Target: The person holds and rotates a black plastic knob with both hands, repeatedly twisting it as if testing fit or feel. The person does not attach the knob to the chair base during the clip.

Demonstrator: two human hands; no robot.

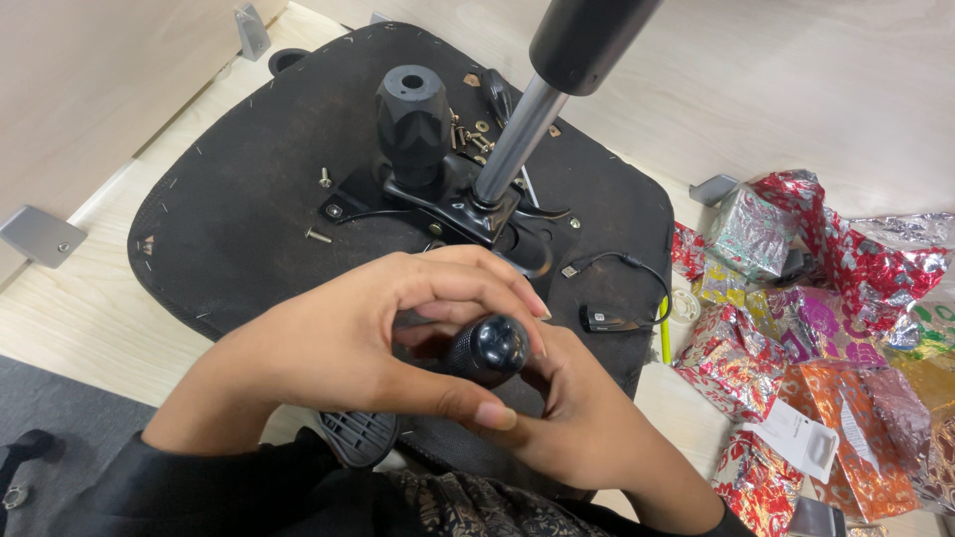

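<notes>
Both the left hand (338, 343) and right hand (572, 418) grip a black knob (487, 348) over the upturned chair seat (239, 219); steady, squarely aligned twisting seems wise.

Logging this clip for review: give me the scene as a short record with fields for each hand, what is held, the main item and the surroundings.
left hand: left hand curled over the top of a black knob, fingers arched above it
right hand: right hand cupped under the same knob
held item: black knob, round end facing the camera
main item: upturned chair seat with metal post and loose screws
surroundings: wooden floor, shiny wrapping paper at right, small black cable
</notes>
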